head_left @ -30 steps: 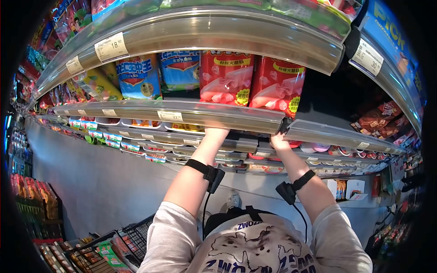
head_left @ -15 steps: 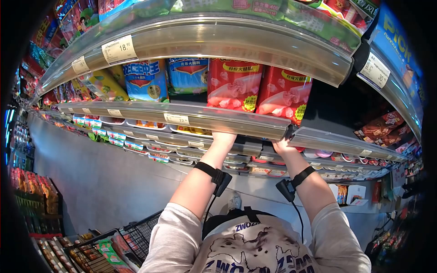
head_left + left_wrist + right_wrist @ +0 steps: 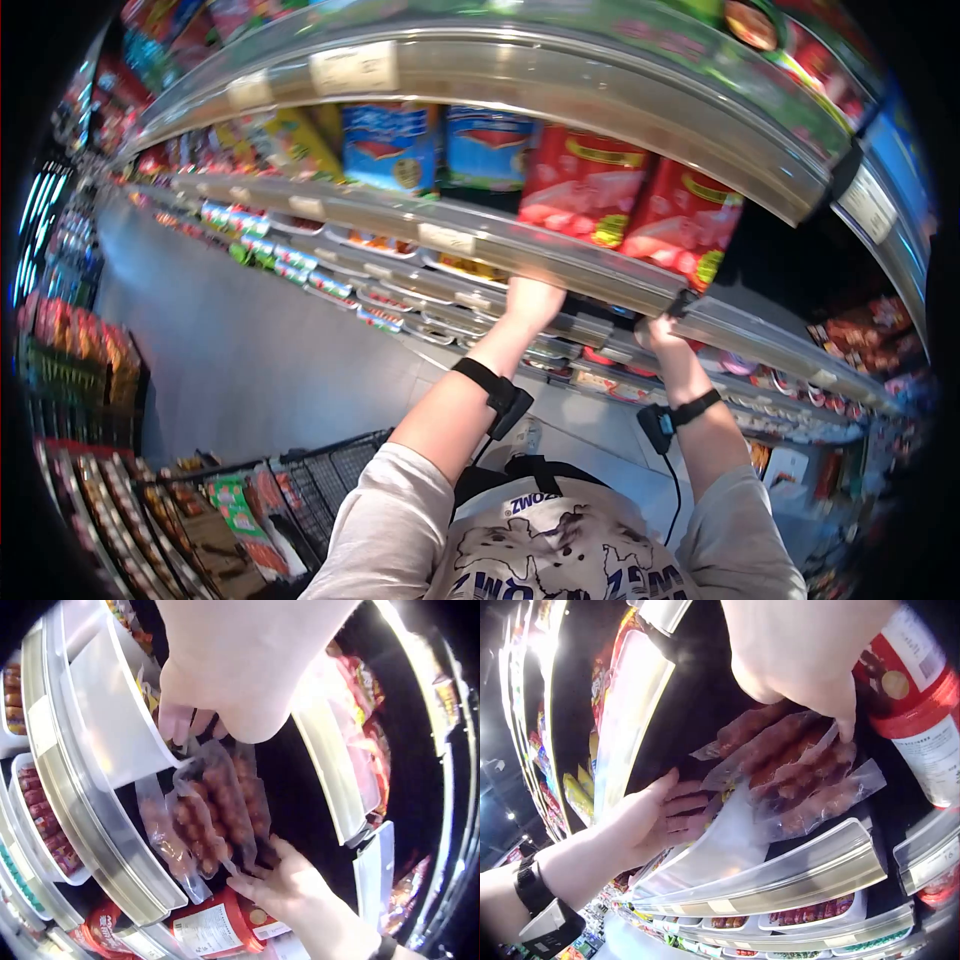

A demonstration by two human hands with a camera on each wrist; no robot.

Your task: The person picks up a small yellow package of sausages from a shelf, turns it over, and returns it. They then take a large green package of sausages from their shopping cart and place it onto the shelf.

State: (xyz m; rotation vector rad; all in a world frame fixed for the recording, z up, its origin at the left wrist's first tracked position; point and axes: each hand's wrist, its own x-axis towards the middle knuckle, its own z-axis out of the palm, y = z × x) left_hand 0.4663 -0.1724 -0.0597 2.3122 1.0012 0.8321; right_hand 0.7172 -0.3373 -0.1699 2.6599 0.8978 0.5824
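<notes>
Clear packs of reddish-brown sausages (image 3: pixel 214 806) lie side by side on a lower shelf. Above their upper ends in the left wrist view is my left hand (image 3: pixel 225 682), fingers extended beside a white bin (image 3: pixel 112 705). At their lower ends, my right hand (image 3: pixel 296 889) touches them with thumb and fingers apart. The right wrist view has the packs (image 3: pixel 780 757) under my right hand (image 3: pixel 802 656), with my left hand (image 3: pixel 656 821) at the bin's edge. In the head view, the shelf above partly hides my left hand (image 3: pixel 535 300) and right hand (image 3: pixel 658 332).
Red bags (image 3: pixel 585 185) and blue bags (image 3: pixel 390 150) stand on the shelf above. A red tub (image 3: pixel 214 930) is beside the packs. Trays of small sausages (image 3: pixel 810 911) sit lower down. A black wire cart (image 3: pixel 320 490) holding packages is at lower left.
The head view has tilted and shifted, so the shelves and both hands appear farther right. Both hands remain under the same shelf edge.
</notes>
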